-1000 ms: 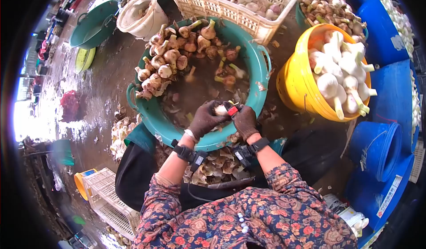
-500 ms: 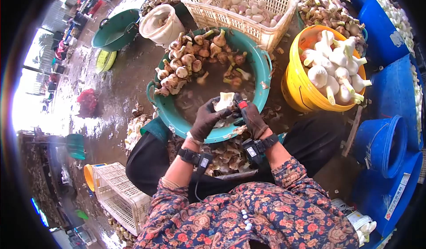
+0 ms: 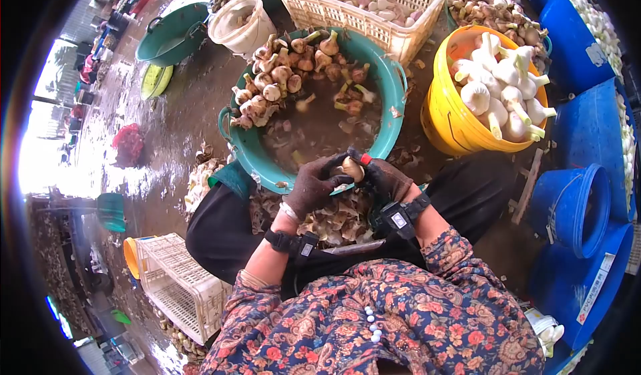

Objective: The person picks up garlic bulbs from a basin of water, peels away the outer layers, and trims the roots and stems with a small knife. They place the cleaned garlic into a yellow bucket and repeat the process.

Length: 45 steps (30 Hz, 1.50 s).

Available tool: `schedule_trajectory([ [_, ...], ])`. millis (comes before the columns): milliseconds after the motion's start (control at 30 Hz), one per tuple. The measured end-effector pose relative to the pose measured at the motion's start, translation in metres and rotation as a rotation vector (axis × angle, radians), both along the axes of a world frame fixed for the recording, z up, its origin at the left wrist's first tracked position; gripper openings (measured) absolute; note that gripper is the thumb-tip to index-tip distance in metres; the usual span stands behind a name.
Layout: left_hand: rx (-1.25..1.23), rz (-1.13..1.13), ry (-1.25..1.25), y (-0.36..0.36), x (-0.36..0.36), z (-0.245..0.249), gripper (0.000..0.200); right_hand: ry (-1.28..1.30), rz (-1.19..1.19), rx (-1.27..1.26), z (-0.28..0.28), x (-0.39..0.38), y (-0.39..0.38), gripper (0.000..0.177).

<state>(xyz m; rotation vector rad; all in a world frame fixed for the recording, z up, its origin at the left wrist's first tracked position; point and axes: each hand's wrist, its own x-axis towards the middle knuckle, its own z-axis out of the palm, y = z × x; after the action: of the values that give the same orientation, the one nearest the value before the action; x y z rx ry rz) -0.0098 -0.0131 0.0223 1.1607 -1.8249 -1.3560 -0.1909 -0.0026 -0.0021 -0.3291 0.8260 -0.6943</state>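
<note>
Both my hands wear dark gloves and meet at the near rim of a green tub. Between them is a garlic bulb, pale brown and partly covered by fingers. My left hand is closed around its left side. My right hand presses on its right side, with a red band on one finger; whether it also holds a small tool I cannot make out. Unpeeled garlic bulbs are heaped along the tub's far left, above murky brown water. Loose garlic skins lie below my hands.
A yellow bucket of cleaned white garlic stands to the right. Behind the tub are a cream crate with garlic and a white bucket. Blue buckets line the right edge. An overturned crate lies at lower left.
Both hands have drawn down towards me, from over the tub to its near rim. The bulb between them now shows a browner, rounder side, where a white piece showed earlier.
</note>
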Motion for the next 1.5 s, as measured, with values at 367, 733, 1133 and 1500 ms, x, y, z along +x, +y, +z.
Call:
schedule_trajectory([
  [367, 0.484, 0.510, 0.268, -0.003, 0.007, -0.027, 0.021, 0.142, 0.083, -0.573, -0.011, 0.004, -0.001, 0.051],
  [733, 0.550, 0.545, 0.360, 0.000, 0.011, -0.017, 0.031, 1.189, 0.005, -1.391, -0.006, 0.028, 0.010, 0.020],
  [1133, 0.518, 0.223, 0.693, 0.025, 0.065, 0.024, 0.026, -0.048, -0.429, 0.249, -0.076, 0.006, -0.005, 0.036],
  [1500, -0.051, -0.036, -0.571, -0.091, 0.034, -0.081, 0.058, 0.162, -0.520, 0.236, -0.074, 0.017, -0.014, 0.037],
])
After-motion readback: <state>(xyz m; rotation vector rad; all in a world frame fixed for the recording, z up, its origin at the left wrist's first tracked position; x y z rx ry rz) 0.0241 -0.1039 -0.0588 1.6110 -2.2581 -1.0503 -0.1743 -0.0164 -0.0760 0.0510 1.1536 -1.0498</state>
